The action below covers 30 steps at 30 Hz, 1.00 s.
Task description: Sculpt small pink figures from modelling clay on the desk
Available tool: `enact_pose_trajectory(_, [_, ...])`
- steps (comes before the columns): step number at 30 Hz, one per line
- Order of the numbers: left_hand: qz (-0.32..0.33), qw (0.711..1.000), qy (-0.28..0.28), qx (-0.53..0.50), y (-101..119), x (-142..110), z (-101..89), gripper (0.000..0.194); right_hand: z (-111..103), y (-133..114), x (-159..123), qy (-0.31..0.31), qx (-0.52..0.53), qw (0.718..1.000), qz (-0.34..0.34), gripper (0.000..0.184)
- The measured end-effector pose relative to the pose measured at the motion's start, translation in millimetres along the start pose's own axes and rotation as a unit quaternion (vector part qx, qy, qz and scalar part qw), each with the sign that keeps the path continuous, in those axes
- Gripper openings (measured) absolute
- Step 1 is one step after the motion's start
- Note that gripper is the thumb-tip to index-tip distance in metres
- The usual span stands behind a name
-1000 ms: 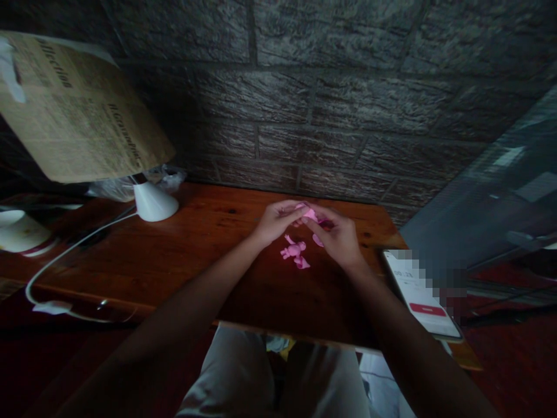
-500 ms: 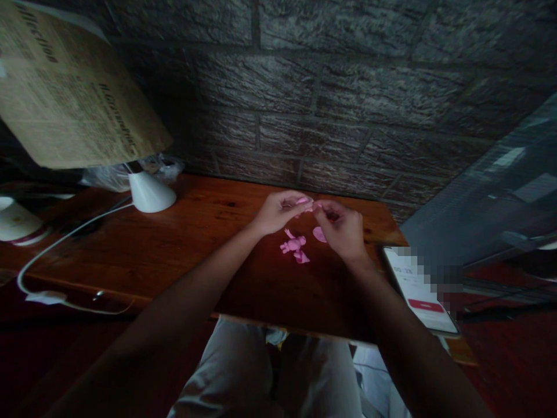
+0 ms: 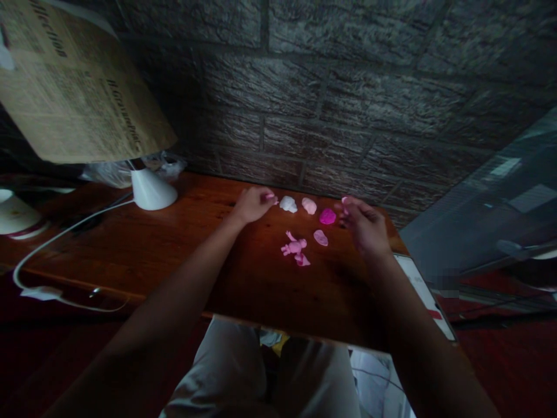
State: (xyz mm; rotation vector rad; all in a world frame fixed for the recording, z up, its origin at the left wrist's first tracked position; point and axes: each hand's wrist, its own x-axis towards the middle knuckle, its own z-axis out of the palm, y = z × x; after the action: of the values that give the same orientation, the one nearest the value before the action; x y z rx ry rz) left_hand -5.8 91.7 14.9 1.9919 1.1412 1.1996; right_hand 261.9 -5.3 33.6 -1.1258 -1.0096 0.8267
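My left hand (image 3: 255,205) is closed on a small piece of pink modelling clay (image 3: 271,198), just left of a white clay lump (image 3: 288,204). Pinched in my right hand (image 3: 364,223) is another bit of pink clay (image 3: 344,200). Between the hands lie a pale pink lump (image 3: 309,205) and a bright magenta lump (image 3: 327,216). A flattened pink oval (image 3: 321,237) rests nearer to me. Left of the oval lies a small pink clay figure (image 3: 295,247) with limbs and a cone-like part at its lower end.
A lamp with a newsprint shade (image 3: 100,98) and white base (image 3: 152,190) stands on the wooden table (image 3: 174,244) at left, its cord hanging over the front edge. A paper cup (image 3: 17,215) is far left. A phone (image 3: 424,290) lies right, partly behind my forearm. A brick wall (image 3: 296,104) rises behind.
My hands, together before, have moved apart, left hand leftward and right hand rightward, each with pink clay. The white, pale pink and magenta lumps now show between them.
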Motion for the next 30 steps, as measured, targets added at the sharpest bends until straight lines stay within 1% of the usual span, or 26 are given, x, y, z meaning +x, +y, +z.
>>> enact_pose_trajectory(1, [-0.002,0.999,-0.019,0.049,-4.2,-1.5,-0.4,0.008,7.1,1.2,-5.1,-0.030,-0.012,0.999,0.012,0.037])
enact_pose_trajectory(3, [-0.006,0.994,-0.053,0.100,-9.0,-4.4,0.3,0.006,21.0,3.4,-15.2,-0.081,-0.035,0.996,0.028,0.041])
enact_pose_trajectory(5, [0.000,0.991,-0.082,0.105,-7.7,-6.6,2.1,0.006,30.9,4.6,-22.8,-0.104,-0.051,0.993,0.032,0.043])
enact_pose_trajectory(7, [0.018,0.992,-0.096,0.082,0.5,-8.2,5.3,0.003,35.5,4.6,-27.1,-0.122,-0.068,0.990,0.028,0.042])
enact_pose_trajectory(9, [0.045,0.995,-0.080,0.027,14.5,-10.3,11.4,0.016,36.3,3.9,-28.4,-0.133,-0.068,0.988,0.026,0.041])
enact_pose_trajectory(11, [0.065,0.993,-0.059,-0.077,31.0,-14.2,21.5,0.025,35.7,3.4,-28.1,-0.136,-0.051,0.989,0.033,0.041])
enact_pose_trajectory(12, [0.070,0.984,-0.081,-0.142,38.7,-16.9,27.7,0.030,35.4,3.4,-27.8,-0.136,-0.037,0.989,0.040,0.042])
enact_pose_trajectory(14, [0.074,0.959,-0.136,-0.239,50.9,-23.0,40.5,0.035,35.5,4.4,-27.5,-0.139,-0.009,0.989,0.054,0.042])
enact_pose_trajectory(16, [0.072,0.940,-0.158,-0.294,57.5,-28.6,50.5,0.038,36.7,6.1,-28.0,-0.155,0.021,0.985,0.071,0.041])
enact_pose_trajectory(19, [0.047,0.931,-0.143,-0.332,60.3,-33.1,55.2,0.034,39.0,7.6,-30.2,-0.194,0.070,0.974,0.097,0.040])
enact_pose_trajectory(21, [0.025,0.930,-0.127,-0.344,60.8,-33.4,52.8,0.031,39.7,7.2,-31.7,-0.218,0.099,0.964,0.114,0.038])
enact_pose_trajectory(23, [0.001,0.928,-0.123,-0.352,61.6,-32.6,49.8,0.032,39.1,6.0,-32.2,-0.235,0.103,0.959,0.123,0.034])
enact_pose_trajectory(25, [-0.015,0.922,-0.123,-0.367,62.3,-31.5,48.7,0.037,37.6,4.5,-31.7,-0.237,0.094,0.959,0.121,0.031])
enact_pose_trajectory(27, [-0.019,0.914,-0.118,-0.388,62.2,-30.6,49.4,0.041,36.0,3.1,-30.9,-0.226,0.091,0.963,0.114,0.029])
enact_pose_trajectory(30, [-0.014,0.912,-0.106,-0.397,61.7,-30.2,50.7,0.040,35.4,1.2,-30.6,-0.211,0.103,0.965,0.114,0.028])
